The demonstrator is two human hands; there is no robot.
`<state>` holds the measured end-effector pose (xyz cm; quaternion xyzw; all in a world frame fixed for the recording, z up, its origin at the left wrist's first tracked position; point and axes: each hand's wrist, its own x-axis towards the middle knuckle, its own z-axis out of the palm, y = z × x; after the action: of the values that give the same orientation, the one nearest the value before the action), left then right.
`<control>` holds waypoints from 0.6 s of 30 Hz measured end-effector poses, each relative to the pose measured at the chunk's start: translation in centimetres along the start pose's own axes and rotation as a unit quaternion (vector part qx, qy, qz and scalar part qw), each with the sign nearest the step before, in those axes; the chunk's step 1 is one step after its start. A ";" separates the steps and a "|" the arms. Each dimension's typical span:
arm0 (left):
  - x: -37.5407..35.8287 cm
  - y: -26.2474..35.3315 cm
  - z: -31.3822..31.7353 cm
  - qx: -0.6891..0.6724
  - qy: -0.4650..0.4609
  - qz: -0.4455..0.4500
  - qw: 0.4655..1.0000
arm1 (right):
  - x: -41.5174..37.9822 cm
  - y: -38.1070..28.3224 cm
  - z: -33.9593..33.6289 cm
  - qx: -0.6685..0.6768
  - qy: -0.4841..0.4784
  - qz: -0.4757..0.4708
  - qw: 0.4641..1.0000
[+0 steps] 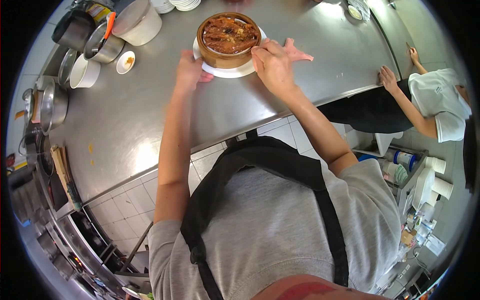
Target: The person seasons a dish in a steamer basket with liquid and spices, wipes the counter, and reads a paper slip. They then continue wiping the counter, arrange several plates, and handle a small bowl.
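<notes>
A round bamboo steamer (225,61) with brown, glazed food (229,35) inside stands on a white plate (232,73) near the table's far side. My left hand (190,71) is at the plate's left edge, its fingers partly under the rim and somewhat blurred. On the right, my right hand (272,65) has its fingers curled round a pink cloth (298,52) beside the steamer and the plate's rim. Part of the cloth sticks out to the right of this hand.
Left of the steamer are a small white dish (125,62), a white bowl (85,72), a metal pot (107,47) and a lidded white tub (137,22). Another person (435,102) rests a hand on the metal table (135,110) at right.
</notes>
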<state>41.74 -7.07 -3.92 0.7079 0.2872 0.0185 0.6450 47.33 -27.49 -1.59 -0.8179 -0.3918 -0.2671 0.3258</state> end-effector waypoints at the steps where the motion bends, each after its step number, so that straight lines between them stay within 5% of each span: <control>1: -0.4 0.1 0.5 -0.025 -0.006 -0.006 1.000 | 0.0 -0.2 0.2 -0.017 0.009 0.002 1.000; 8: -2.2 -1.1 4.0 -0.176 0.016 -0.023 0.984 | 0.2 -3.6 0.8 -0.077 -0.017 0.059 0.995; 14: -2.1 -1.7 4.1 -0.159 -0.002 -0.003 0.987 | 1.5 -5.7 1.5 -0.072 -0.059 0.072 0.993; 17: -2.2 -0.9 1.6 -0.116 -0.072 -0.024 0.990 | 3.2 -5.0 -0.2 0.082 -0.107 0.142 0.981; 18: -1.8 -0.8 0.2 -0.082 -0.140 -0.047 0.986 | 3.5 -4.0 -1.3 0.230 -0.146 0.282 0.920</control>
<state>39.98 -8.00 -4.01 0.6338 0.2249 -0.0877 0.7348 45.77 -24.86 2.97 -0.8272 -0.2389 0.0553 0.5056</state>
